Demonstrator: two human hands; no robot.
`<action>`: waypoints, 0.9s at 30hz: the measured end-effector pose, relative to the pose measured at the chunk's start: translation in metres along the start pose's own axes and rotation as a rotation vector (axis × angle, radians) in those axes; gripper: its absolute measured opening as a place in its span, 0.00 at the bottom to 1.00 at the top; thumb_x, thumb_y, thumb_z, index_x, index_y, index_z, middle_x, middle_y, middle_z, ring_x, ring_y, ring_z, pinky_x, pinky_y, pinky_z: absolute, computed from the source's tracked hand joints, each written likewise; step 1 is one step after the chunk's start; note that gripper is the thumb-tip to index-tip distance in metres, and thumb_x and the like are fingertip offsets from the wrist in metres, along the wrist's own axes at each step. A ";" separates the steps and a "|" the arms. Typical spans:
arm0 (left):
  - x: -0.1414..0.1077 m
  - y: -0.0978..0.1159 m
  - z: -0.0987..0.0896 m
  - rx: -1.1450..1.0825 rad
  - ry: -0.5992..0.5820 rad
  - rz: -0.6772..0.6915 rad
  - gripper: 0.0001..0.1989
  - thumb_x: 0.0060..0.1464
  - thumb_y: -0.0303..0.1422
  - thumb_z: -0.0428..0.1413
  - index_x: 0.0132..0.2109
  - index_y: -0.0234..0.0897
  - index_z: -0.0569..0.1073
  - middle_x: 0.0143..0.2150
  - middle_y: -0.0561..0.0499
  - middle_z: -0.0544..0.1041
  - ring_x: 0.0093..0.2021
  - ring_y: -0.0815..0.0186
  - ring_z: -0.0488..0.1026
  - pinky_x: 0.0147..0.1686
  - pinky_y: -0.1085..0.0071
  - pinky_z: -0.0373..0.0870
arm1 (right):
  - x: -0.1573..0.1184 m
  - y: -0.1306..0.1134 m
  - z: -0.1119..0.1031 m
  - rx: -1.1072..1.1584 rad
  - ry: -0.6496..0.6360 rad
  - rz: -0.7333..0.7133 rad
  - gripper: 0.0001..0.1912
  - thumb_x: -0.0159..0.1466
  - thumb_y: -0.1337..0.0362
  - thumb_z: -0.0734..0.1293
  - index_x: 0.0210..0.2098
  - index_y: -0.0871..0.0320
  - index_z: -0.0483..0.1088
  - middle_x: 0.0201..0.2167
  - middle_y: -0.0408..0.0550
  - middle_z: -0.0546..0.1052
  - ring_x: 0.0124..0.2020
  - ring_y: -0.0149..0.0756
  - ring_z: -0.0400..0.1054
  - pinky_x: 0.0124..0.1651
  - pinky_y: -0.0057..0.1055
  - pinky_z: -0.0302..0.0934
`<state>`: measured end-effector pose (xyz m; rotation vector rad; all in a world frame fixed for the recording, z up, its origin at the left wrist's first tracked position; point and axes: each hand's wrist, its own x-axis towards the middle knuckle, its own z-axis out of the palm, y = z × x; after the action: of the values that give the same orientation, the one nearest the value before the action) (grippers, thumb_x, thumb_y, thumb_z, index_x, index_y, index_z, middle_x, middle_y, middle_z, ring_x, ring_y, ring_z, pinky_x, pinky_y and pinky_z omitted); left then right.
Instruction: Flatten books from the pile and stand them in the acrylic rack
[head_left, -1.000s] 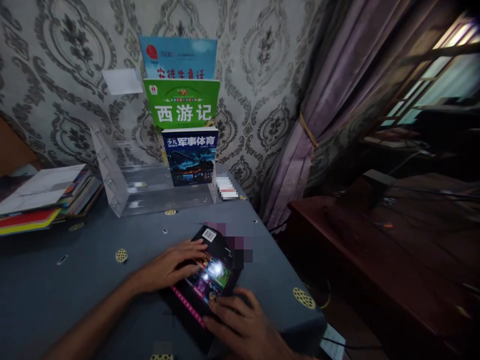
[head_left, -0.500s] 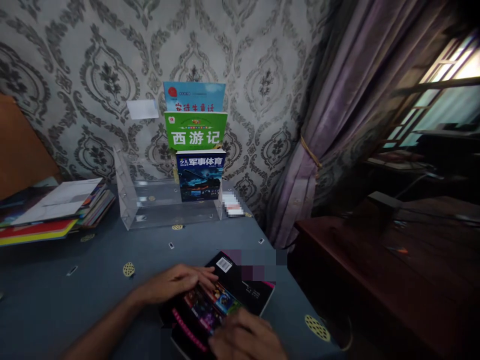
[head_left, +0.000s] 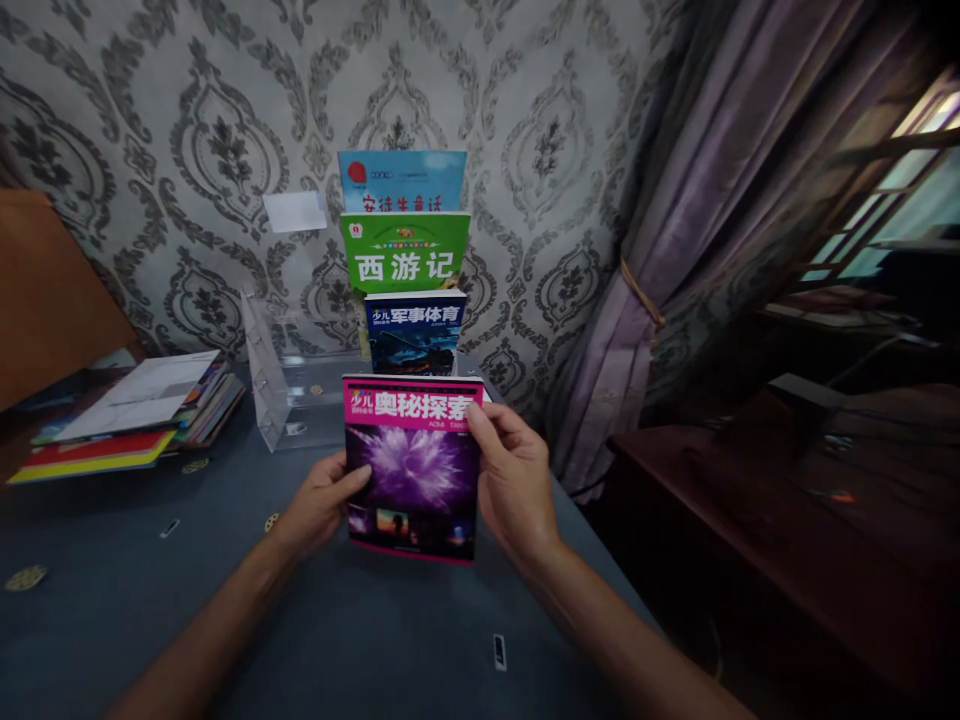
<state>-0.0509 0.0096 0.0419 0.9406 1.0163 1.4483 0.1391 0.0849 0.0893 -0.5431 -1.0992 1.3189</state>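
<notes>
A pink and purple book (head_left: 412, 480) is held upright with its front cover facing me. My left hand (head_left: 326, 497) grips its left edge, thumb on the cover. My right hand (head_left: 516, 475) holds the upper right edge, thumb near the top corner. Behind it, a clear acrylic rack (head_left: 264, 375) bears a dark blue book (head_left: 412, 340), a green book (head_left: 405, 250) and a light blue book (head_left: 405, 180), stepped one behind another. The held book hides the lower part of the dark blue book and the rack's right side.
On the left of the blue-grey table (head_left: 225, 620) lies a stack of books and papers (head_left: 142, 400). A purple curtain (head_left: 622, 360) hangs at the right, beside a dark red wooden table (head_left: 780, 520). Patterned wallpaper covers the wall behind.
The book lay back cover up on the table under both hands; now it is raised upright with its front showing. Both hands have closed on its side edges. The view has shifted slightly.
</notes>
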 end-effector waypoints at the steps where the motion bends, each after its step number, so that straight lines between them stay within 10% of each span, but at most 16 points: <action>1: 0.002 0.004 -0.005 0.023 0.048 -0.001 0.26 0.46 0.44 0.69 0.48 0.32 0.77 0.38 0.45 0.83 0.37 0.59 0.80 0.41 0.65 0.76 | 0.002 0.008 -0.001 0.041 -0.013 0.091 0.14 0.55 0.53 0.75 0.30 0.56 0.73 0.27 0.41 0.77 0.30 0.31 0.70 0.36 0.27 0.65; 11: 0.015 -0.003 -0.056 1.216 0.085 -0.008 0.21 0.60 0.47 0.51 0.50 0.37 0.75 0.39 0.46 0.80 0.42 0.53 0.77 0.41 0.61 0.71 | 0.007 0.081 -0.052 -0.207 -0.359 0.730 0.13 0.50 0.63 0.76 0.28 0.59 0.69 0.19 0.41 0.75 0.19 0.26 0.68 0.20 0.19 0.61; 16: 0.009 -0.012 -0.022 1.793 0.083 0.141 0.16 0.64 0.35 0.48 0.53 0.38 0.73 0.51 0.40 0.75 0.51 0.49 0.73 0.48 0.54 0.69 | 0.018 0.087 -0.059 -0.314 -0.514 0.746 0.07 0.61 0.69 0.69 0.29 0.59 0.65 0.15 0.39 0.73 0.17 0.28 0.71 0.19 0.19 0.64; 27: 0.024 -0.044 0.059 1.905 -0.069 0.245 0.16 0.61 0.43 0.57 0.48 0.36 0.70 0.49 0.41 0.74 0.51 0.49 0.70 0.47 0.54 0.70 | 0.040 0.088 -0.073 -0.237 -0.492 0.824 0.08 0.67 0.72 0.63 0.30 0.60 0.68 0.16 0.41 0.75 0.17 0.27 0.71 0.21 0.19 0.66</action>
<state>0.0156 0.0410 0.0201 2.3813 2.2352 0.1514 0.1550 0.1611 -0.0033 -0.9391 -1.5243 2.1255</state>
